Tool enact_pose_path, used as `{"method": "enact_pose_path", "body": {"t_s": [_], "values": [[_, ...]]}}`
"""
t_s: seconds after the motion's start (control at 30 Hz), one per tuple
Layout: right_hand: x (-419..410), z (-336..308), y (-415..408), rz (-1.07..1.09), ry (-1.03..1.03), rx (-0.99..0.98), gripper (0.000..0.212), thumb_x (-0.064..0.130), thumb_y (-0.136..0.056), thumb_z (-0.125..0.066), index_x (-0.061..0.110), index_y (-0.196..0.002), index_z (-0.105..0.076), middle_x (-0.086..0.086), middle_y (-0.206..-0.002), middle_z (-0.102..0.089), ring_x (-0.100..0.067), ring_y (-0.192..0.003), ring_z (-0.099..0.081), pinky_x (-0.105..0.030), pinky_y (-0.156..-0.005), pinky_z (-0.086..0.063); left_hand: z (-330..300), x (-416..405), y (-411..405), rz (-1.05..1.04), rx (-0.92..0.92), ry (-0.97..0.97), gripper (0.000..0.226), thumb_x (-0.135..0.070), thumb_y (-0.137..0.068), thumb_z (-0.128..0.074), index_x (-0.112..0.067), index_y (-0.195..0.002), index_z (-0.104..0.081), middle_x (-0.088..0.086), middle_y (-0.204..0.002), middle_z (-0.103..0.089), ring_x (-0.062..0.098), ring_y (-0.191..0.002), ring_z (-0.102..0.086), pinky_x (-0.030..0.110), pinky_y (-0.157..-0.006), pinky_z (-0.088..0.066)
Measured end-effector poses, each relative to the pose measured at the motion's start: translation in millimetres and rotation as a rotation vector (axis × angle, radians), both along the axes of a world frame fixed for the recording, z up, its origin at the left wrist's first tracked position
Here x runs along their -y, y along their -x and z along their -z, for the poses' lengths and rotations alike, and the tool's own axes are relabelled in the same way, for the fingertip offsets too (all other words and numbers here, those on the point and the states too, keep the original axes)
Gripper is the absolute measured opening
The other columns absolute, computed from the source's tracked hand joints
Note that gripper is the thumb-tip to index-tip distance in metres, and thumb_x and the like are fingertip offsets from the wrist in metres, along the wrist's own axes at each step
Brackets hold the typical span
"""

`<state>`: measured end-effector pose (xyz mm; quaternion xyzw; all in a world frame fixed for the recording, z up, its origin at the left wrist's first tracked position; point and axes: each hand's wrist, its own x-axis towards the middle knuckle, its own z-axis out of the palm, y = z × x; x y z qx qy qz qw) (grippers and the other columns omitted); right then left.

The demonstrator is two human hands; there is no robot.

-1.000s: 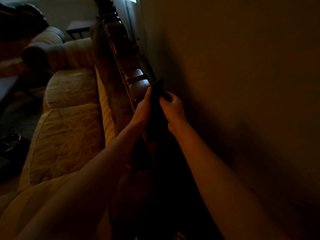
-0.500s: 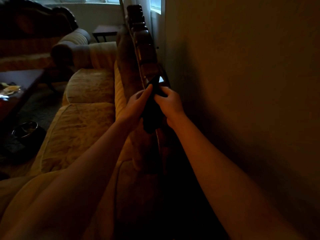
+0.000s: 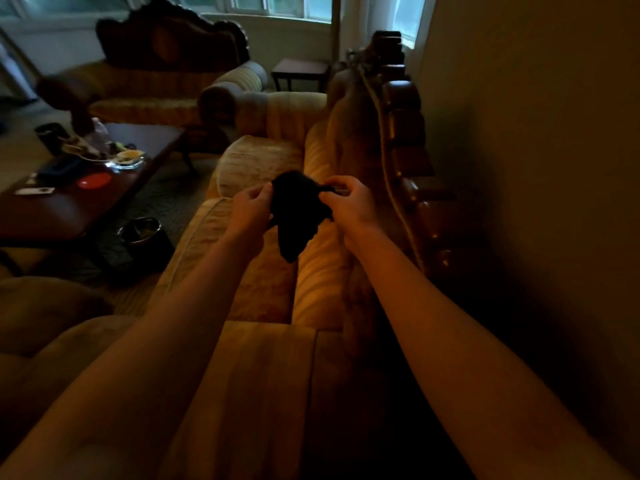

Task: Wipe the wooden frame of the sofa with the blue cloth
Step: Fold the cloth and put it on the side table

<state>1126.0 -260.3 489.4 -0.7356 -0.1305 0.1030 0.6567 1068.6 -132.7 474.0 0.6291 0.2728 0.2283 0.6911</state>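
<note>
The room is dim, so the cloth (image 3: pixel 298 216) looks almost black. It hangs bunched in the air above the yellow sofa cushions, away from the wood. My left hand (image 3: pixel 250 206) pinches its left edge and my right hand (image 3: pixel 348 204) pinches its right edge. The sofa's carved dark wooden frame (image 3: pixel 407 133) runs along the top of the backrest at the right, close to the wall, and neither hand touches it.
The wall (image 3: pixel 536 168) stands right behind the frame. A dark coffee table (image 3: pixel 62 209) with a plate, a red lid and other items is at the left. A metal bowl (image 3: pixel 140 230) sits on the floor. A second sofa (image 3: pixel 156 74) stands at the back.
Both hands have lifted the cloth off the wooden frame and brought it left, out over the cushions. The view has swung left, showing more of the room.
</note>
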Motion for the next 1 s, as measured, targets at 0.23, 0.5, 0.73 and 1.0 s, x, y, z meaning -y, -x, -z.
{"method": "enact_pose_path", "body": {"t_s": [0.23,0.5,0.73,1.0], "values": [[-138.4,12.5,43.6,-0.154,0.065,-0.055,0.036,0.005,-0.085,-0.06,0.002,-0.121,-0.057,-0.007,-0.098,-0.062,-0.013,-0.079,-0.06,-0.02,-0.063,-0.049,5.0,-129.7,67.1,-0.129,-0.053,-0.023,0.023,-0.018,-0.1,-0.044,-0.017,-0.08,-0.056,0.001,-0.083,-0.058,0.016,-0.082,-0.057,0.028,-0.068,-0.048],[-255.5,25.6,109.3,-0.31,0.097,-0.039,0.016,0.005,-0.088,-0.057,0.013,-0.101,-0.064,-0.007,-0.097,-0.063,-0.016,-0.087,-0.059,-0.022,-0.066,-0.048,19.4,-241.6,159.0,-0.28,-0.163,-0.161,0.019,-0.018,-0.098,-0.049,-0.007,-0.094,-0.064,0.004,-0.073,-0.056,0.017,-0.067,-0.052,0.03,-0.063,-0.041],[-311.2,27.0,150.6,-0.46,0.111,-0.049,0.026,-0.002,-0.09,-0.05,0.003,-0.112,-0.063,-0.003,-0.092,-0.06,-0.012,-0.084,-0.055,-0.018,-0.062,-0.042,32.9,-295.9,208.5,-0.369,-0.263,-0.325,0.019,-0.018,-0.095,-0.053,-0.008,-0.097,-0.069,0.008,-0.083,-0.062,0.022,-0.081,-0.057,0.043,-0.079,-0.049],[-336.9,18.8,154.3,-0.512,0.058,-0.071,0.026,-0.008,-0.084,-0.049,0.014,-0.094,-0.06,-0.008,-0.097,-0.062,-0.022,-0.094,-0.06,-0.036,-0.083,-0.052,27.6,-297.2,225.0,-0.313,-0.271,-0.266,0.026,-0.018,-0.097,-0.049,-0.014,-0.073,-0.059,0.007,-0.074,-0.05,0.021,-0.077,-0.047,0.032,-0.065,-0.038]]}}
